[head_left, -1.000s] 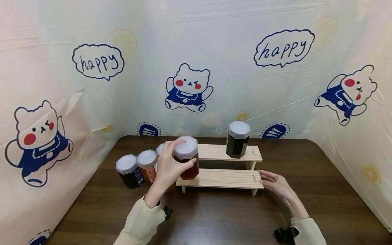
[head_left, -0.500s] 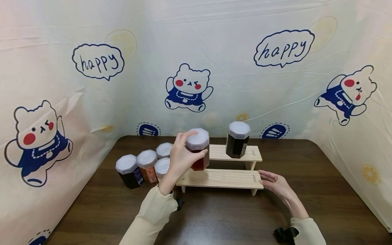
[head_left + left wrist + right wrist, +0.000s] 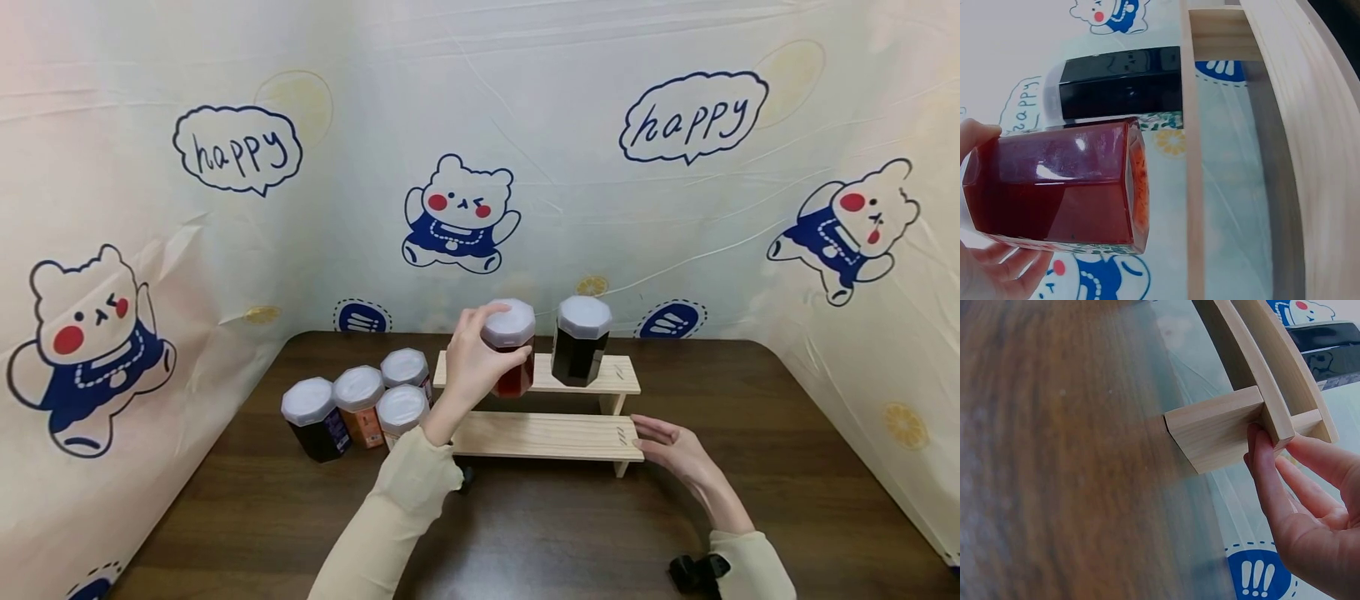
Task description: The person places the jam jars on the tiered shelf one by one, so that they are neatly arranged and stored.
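Note:
My left hand (image 3: 471, 360) grips a white-lidded jar of dark red contents (image 3: 519, 377), thumb and fingers around its upper part. The jar hangs upright above the upper step of a two-tier wooden stand (image 3: 543, 433). In the left wrist view a gap shows between the red jar (image 3: 1060, 194) and the stand's edge (image 3: 1194, 187). Just right of it, a jar with black contents (image 3: 577, 358) stands on the upper step. My right hand (image 3: 678, 450) pinches the right end of the lower step, and the right wrist view shows thumb and fingers (image 3: 1266, 469) at that wooden end.
Several white-lidded jars stand together on the brown table (image 3: 570, 533) left of the stand, among them a dark one (image 3: 322, 437) and an orange-labelled one (image 3: 367, 427). A printed curtain (image 3: 570, 167) encloses the table's back and sides.
My left hand has carried the red jar rightward and farther back, from above the lower step to above the upper step beside the black jar. My right hand has stayed on the stand.

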`<state>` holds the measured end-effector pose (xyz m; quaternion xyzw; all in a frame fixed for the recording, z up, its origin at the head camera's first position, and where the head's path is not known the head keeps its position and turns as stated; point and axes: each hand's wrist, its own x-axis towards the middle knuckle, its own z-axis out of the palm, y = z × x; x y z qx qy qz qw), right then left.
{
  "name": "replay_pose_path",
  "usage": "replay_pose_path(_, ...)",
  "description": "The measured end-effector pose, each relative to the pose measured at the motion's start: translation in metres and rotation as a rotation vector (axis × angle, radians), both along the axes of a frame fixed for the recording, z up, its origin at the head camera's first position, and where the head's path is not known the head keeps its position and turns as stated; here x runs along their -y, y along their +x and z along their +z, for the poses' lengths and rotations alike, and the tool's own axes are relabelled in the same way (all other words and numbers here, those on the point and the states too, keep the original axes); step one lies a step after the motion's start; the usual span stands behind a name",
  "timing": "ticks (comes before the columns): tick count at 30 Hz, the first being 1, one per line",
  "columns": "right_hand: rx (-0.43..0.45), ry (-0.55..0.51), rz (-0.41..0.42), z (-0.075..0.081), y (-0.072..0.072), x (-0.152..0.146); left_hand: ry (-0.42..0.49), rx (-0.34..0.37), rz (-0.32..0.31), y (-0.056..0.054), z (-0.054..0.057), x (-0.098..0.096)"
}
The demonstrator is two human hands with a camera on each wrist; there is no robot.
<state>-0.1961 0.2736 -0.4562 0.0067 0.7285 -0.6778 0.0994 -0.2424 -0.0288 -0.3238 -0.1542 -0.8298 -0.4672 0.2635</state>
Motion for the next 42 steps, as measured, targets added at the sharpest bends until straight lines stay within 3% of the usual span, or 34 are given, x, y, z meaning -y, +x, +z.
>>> replay_pose_path(18,-0.005,-0.006,-0.015,0.0,0.0,0.001,-0.007,0.048,0.004,-0.022,-0.013,-0.019)
replay_pose_path(31,-0.013,-0.003,-0.007,0.0,-0.001,0.0,-0.026,0.073,0.019,-0.035,-0.014,-0.028)
replay_pose_path(42,-0.014,0.007,-0.006,-0.002,-0.001,0.0,-0.081,0.092,-0.046,-0.033,-0.014,-0.024)
